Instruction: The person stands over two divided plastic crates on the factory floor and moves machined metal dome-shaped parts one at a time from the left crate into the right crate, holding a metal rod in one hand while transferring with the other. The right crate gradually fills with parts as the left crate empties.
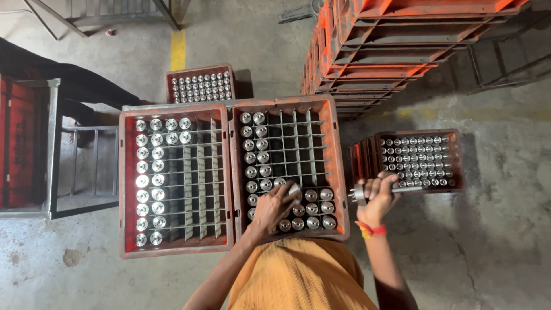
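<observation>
Starting from the left, a red frame [23, 143] stands on the concrete floor [505, 241], and beside it a red crate with a metal grid [175, 179] sits on a stand. Its two left columns are filled with shiny metal cylinders [142, 181], and the top rows hold some more; the other cells have nothing in them. Behind it, lower on the floor, a smaller crate [201, 85] is full of the same parts. Next to the right is a second gridded crate [287, 166], touching the first one; cylinders fill its left columns and its bottom rows. The left hand [274, 208] is over the lower part of this crate, its fingers closed around one metal cylinder [294, 189] just above the bottom rows. The right hand [379, 198] is past the crate's right edge, its fingers clamped on a bundle of metal parts [360, 194]. Further right, a low crate [419, 161] on the floor is packed with small cylinders. Behind, a tall stack of orange crates [390, 51] rises.
</observation>
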Demonstrator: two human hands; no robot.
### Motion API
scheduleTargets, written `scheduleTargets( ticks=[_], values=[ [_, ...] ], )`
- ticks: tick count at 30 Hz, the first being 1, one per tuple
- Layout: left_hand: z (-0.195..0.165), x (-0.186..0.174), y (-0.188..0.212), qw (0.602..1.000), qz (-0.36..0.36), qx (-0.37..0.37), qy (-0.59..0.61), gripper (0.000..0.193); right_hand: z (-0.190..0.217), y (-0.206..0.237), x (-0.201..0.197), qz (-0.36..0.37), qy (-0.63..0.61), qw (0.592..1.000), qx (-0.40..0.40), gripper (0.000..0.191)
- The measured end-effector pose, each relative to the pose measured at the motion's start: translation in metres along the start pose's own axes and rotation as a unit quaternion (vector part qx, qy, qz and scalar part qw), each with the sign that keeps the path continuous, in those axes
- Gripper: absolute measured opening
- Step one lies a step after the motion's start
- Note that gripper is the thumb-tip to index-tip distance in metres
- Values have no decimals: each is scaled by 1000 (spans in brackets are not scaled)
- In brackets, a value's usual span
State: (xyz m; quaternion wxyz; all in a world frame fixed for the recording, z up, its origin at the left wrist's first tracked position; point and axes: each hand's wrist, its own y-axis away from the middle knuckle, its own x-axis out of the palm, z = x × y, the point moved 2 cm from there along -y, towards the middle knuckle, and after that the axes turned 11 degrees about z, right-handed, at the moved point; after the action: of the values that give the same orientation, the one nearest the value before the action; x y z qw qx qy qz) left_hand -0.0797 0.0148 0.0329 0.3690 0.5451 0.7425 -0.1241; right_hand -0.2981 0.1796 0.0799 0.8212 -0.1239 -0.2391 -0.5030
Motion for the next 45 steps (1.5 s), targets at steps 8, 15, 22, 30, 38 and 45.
scheduleTargets(
  ticks=[8, 15, 22, 30, 38, 45],
  values=[
    [25, 18, 11, 996, -38, 68, -44, 44, -35, 25, -7, 4, -36, 996, 80, 35],
    [101, -85, 21, 946, -308, -56, -87, 18, -58, 48, -20, -15, -25, 990, 139, 36],
    [172, -193, 7, 886, -345, -232, -204, 55, -56, 56, -20, -1, 3, 987, 162, 35],
    [170, -201, 7, 898, -273, -236, -254, 43, -68, 68, -25, 22, 65, 986, 154, 37],
    [79, -153, 69, 814, -392, 8, 428, 58, -67, 77, -8, 32, 39, 979, 197, 30],
    [-28, -23, 54, 931, -18, -105, 348, 23, -50, 65, 74, 133, -35, 972, 189, 32]
  ],
)
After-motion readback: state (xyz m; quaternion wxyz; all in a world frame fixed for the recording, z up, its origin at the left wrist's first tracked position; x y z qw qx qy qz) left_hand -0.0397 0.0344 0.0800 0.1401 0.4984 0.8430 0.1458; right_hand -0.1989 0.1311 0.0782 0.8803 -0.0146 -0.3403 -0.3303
